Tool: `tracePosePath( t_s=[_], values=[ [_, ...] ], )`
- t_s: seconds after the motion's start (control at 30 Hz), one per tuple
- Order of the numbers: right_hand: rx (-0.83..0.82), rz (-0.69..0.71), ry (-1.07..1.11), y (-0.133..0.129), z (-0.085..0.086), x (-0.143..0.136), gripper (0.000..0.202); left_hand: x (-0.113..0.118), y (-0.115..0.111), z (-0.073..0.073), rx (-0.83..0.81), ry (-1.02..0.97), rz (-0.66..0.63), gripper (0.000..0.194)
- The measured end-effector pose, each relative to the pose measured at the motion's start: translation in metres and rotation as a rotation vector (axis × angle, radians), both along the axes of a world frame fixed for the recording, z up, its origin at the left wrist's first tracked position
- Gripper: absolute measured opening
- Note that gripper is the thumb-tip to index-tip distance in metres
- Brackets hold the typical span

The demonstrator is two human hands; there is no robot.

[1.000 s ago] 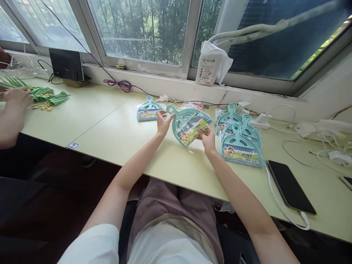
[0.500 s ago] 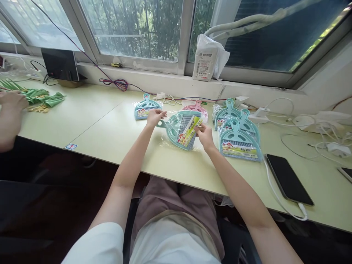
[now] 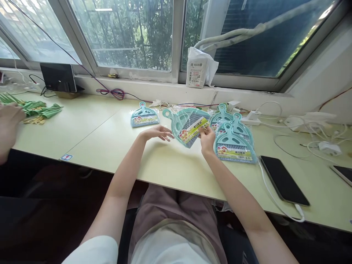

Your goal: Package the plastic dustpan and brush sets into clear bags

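Between my hands a mint-green dustpan and brush set [image 3: 182, 123] in clear plastic wrap is held tilted, its handle pointing up and left. My right hand [image 3: 207, 140] pinches its lower right edge beside the yellow label. My left hand [image 3: 157, 133] is off the set, just left of it, fingers loosely stretched and apart. Another wrapped green set [image 3: 144, 118] lies behind my left hand. To the right, several more wrapped green sets [image 3: 233, 141] overlap in a pile. The pink set is hidden behind the held one.
A black phone [image 3: 283, 179] on a white cable lies at the right. White plugs and cords [image 3: 327, 146] clutter the right back. A tablet [image 3: 58, 78] stands at the left back. Another person's hand [image 3: 10, 117] is over green-and-yellow items [image 3: 41, 110]. A paper package [image 3: 196, 71] sits on the sill.
My left hand has let go of the set's handle end and moved down, its fingers opening. The held set has risen and turned slightly, now covering the pink one. The camera view has shifted.
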State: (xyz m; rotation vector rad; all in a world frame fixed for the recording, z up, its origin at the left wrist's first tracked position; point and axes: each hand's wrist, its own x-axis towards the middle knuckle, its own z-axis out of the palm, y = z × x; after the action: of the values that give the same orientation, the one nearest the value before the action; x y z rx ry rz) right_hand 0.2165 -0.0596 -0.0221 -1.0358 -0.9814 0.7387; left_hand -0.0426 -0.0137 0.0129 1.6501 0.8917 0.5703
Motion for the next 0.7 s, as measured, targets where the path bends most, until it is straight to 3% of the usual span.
tracePosePath(
  t_s=[0.13, 0.23, 0.37, 0.43, 0.53, 0.57, 0.63, 0.7],
  values=[
    [-0.054, 0.007, 0.067, 0.005, 0.001, 0.006, 0.025, 0.001, 0.004, 0.000, -0.015, 0.121, -0.068, 0.052],
    [-0.095, 0.012, 0.204, 0.009, 0.003, 0.014, 0.024, -0.007, 0.014, -0.002, 0.019, 0.084, 0.054, 0.053],
    [-0.140, -0.003, 0.372, 0.010, 0.007, 0.025, 0.025, -0.025, 0.028, -0.005, 0.107, -0.084, 0.439, 0.052],
    [-0.153, 0.013, 0.428, 0.009, 0.006, 0.026, 0.023, -0.037, 0.033, -0.006, 0.165, -0.097, 0.738, 0.045],
    [-0.181, 0.085, 0.476, 0.007, 0.003, 0.021, 0.021, -0.056, 0.036, -0.006, 0.313, 0.122, 1.250, 0.041],
    [-0.193, 0.115, 0.481, 0.006, 0.002, 0.018, 0.022, -0.062, 0.036, -0.006, 0.359, 0.237, 1.360, 0.043],
    [-0.219, 0.170, 0.481, 0.004, 0.000, 0.013, 0.023, -0.071, 0.036, -0.008, 0.391, 0.443, 1.416, 0.042],
    [-0.243, 0.207, 0.483, 0.002, -0.001, 0.009, 0.023, -0.073, 0.036, -0.010, 0.344, 0.575, 1.331, 0.039]
  ],
)
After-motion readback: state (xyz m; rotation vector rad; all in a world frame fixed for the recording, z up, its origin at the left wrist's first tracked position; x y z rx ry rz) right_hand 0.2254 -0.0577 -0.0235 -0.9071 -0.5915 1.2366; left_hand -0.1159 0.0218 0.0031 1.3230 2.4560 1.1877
